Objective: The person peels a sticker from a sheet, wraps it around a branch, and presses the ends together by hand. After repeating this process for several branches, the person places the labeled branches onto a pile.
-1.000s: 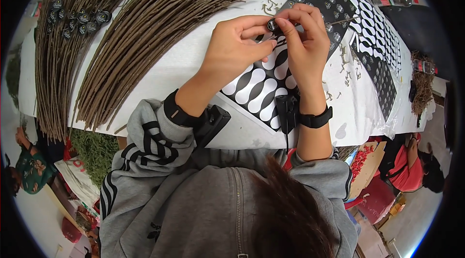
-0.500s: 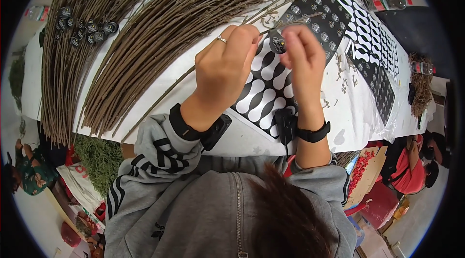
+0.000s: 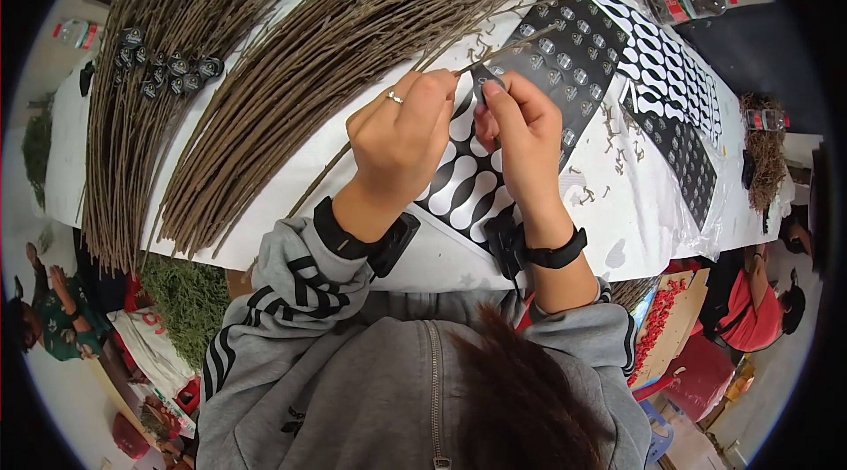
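My left hand (image 3: 399,145) is closed around a thin brown twig (image 3: 328,168), which runs from the lower left up through my fingers to the upper right. Right beside it, my right hand (image 3: 522,136) pinches a small black label (image 3: 482,82) between thumb and fingers. The label is at the twig, just past my left fingertips; whether it is stuck on cannot be told. Beneath my hands lies a sticker sheet (image 3: 476,186) with white dumbbell-shaped gaps, and its darker part (image 3: 578,51) still carries labels with round ends.
A big pile of bare twigs (image 3: 291,108) covers the table's middle left. Farther left, another twig bundle (image 3: 110,170) bears several black labels (image 3: 176,73). More sticker sheets (image 3: 684,157) lie right, near twig scraps (image 3: 618,139). Plastic bottles (image 3: 693,0) stand behind. Other people sit at both sides.
My right hand has moved left and slightly down, bringing the black label up to the twig beside my left fingertips. My left hand has shifted slightly left and keeps hold of the twig.
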Action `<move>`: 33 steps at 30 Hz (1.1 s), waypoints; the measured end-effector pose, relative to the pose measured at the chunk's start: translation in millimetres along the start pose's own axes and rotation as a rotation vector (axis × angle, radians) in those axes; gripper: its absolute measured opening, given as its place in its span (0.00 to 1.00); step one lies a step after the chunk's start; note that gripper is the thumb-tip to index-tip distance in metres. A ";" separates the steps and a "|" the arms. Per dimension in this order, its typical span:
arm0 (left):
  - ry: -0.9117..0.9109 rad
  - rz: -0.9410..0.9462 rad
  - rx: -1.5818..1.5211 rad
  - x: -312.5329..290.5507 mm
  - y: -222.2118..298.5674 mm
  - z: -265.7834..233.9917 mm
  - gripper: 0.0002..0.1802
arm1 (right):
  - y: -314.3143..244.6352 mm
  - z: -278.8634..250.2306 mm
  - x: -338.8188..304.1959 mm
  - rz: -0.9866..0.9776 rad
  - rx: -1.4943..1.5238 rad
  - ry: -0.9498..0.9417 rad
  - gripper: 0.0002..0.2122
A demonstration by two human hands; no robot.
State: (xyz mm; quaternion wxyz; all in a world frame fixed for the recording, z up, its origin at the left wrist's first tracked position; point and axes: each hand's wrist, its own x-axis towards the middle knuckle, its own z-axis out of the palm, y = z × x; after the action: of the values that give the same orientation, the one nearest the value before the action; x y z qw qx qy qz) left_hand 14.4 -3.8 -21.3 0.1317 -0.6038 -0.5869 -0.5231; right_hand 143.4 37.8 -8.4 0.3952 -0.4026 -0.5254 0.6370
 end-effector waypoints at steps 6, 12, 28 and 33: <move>-0.039 0.066 -0.021 -5.7 1.5 0.9 0.11 | -4.8 1.8 0.0 0.068 0.106 0.055 0.08; -0.065 0.121 -0.030 -5.4 -1.4 7.4 0.11 | 2.3 -3.1 3.8 0.086 0.199 0.086 0.08; -0.293 -0.279 0.073 -5.2 -3.0 -72.8 0.11 | -3.6 -4.3 3.1 0.112 0.234 0.000 0.09; -0.148 -0.344 0.071 10.9 -8.6 -111.3 0.09 | -14.6 1.1 -4.3 0.066 0.190 -0.081 0.13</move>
State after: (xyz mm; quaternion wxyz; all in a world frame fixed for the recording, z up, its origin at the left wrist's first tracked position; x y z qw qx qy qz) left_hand -48.5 -81.2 29.9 0.0180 -0.5262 -0.7077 -0.4711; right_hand 145.1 35.4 6.6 0.3888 -0.3545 -0.4645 0.7123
